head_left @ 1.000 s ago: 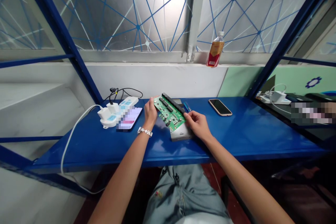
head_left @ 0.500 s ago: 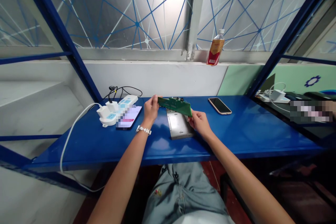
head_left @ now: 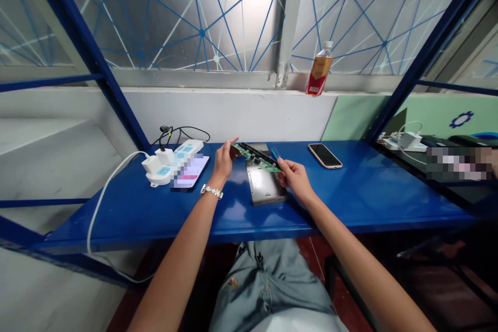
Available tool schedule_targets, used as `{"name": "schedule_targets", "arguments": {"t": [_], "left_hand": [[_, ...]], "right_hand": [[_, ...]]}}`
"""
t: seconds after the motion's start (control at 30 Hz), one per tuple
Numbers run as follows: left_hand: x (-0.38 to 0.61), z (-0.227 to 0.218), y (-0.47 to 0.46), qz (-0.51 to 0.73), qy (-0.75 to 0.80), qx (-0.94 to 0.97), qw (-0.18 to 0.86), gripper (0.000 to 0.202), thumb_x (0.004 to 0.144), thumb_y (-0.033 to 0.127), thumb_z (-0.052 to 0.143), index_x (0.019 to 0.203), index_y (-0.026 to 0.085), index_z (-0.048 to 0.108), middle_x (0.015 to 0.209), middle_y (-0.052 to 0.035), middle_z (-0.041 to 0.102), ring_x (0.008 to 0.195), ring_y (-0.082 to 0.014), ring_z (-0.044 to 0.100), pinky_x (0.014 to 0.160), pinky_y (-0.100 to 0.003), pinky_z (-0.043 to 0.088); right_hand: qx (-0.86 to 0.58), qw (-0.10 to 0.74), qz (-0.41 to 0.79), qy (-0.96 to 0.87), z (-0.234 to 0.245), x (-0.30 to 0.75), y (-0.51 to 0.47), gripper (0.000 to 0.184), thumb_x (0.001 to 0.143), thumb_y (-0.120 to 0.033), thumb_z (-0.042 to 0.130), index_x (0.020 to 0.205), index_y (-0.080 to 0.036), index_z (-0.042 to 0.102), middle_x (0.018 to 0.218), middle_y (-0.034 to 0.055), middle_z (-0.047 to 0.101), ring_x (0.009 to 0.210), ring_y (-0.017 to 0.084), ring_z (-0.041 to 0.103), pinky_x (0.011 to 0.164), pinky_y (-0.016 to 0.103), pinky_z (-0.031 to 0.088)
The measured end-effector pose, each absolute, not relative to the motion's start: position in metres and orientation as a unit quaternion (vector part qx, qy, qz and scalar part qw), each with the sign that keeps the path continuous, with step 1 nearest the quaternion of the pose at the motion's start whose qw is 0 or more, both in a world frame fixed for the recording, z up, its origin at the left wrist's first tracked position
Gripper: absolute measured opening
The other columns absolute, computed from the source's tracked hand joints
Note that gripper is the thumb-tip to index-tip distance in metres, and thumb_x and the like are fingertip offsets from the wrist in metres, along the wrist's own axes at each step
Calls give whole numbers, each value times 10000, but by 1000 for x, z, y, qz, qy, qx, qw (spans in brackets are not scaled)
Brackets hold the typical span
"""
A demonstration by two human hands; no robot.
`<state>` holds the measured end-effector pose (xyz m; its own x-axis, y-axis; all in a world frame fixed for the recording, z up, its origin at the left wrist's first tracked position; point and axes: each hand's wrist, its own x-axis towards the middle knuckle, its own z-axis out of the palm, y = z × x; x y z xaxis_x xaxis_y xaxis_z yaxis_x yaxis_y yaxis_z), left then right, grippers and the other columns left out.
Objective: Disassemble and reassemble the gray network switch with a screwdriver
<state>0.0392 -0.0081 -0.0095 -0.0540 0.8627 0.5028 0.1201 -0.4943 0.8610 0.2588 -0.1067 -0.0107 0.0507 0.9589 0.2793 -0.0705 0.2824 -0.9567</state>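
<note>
Between my two hands a green circuit board [head_left: 257, 158] is held up, tilted, with its dark connectors and small parts showing. My left hand [head_left: 224, 160] pinches its left end. My right hand [head_left: 294, 176] grips the right end between thumb and fingers. Under the board lies a flat silver metal case [head_left: 267, 187] on the blue table [head_left: 237, 218]. A small blue object [head_left: 275, 153] shows just behind the board near my right fingers; I cannot make out what it is.
To the left are a white power strip [head_left: 159, 175] with chargers and cables, and a lit phone [head_left: 196, 172]. A dark-screened phone [head_left: 325, 155] lies to the right. A drink bottle [head_left: 320, 70] stands on the window ledge. At far right, a person's hand [head_left: 495, 160] is partly visible.
The circuit board has been turned over in my hands: its flat green side faced me before, and now its component side shows. My hands have hardly shifted.
</note>
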Motion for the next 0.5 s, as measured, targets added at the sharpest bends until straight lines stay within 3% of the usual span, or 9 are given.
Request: {"name": "schedule_targets", "arguments": {"t": [0.1,0.2,0.3,0.4,0.5], "left_hand": [[40,-11,-6,612,388,589,357,576,970,678,397,893,179,673,590,-4,554,492,-141,467,480,-274,343],[43,-9,-7,610,388,560,405,547,936,708,448,705,214,490,509,24,472,404,-104,381,417,-253,261],[45,-4,-11,594,374,536,470,564,918,733,440,669,228,410,450,47,392,348,-84,303,386,-237,188],[46,2,-15,584,344,495,544,556,896,744,434,726,218,489,456,50,387,343,-94,310,378,-235,179],[46,6,-18,588,314,467,581,607,891,741,400,847,179,625,524,4,486,394,-132,426,376,-252,230]], "right_hand": [[-412,600,423,-539,-12,259,-107,519,793,-652,745,658,-208,511,465,-47,512,394,75,414,410,213,286],[-397,606,428,-541,-15,260,-106,462,776,-602,784,803,-229,513,436,-98,479,358,75,371,386,205,275],[-394,598,436,-545,-16,259,-105,457,775,-562,797,891,-239,496,488,-83,571,367,100,478,372,201,324],[-394,599,441,-540,-17,258,-104,486,739,-546,823,923,-234,499,638,-18,694,498,161,655,375,205,397],[-393,611,429,-537,-17,258,-103,498,712,-510,846,962,-229,518,675,-23,682,593,190,710,385,209,451]]}}
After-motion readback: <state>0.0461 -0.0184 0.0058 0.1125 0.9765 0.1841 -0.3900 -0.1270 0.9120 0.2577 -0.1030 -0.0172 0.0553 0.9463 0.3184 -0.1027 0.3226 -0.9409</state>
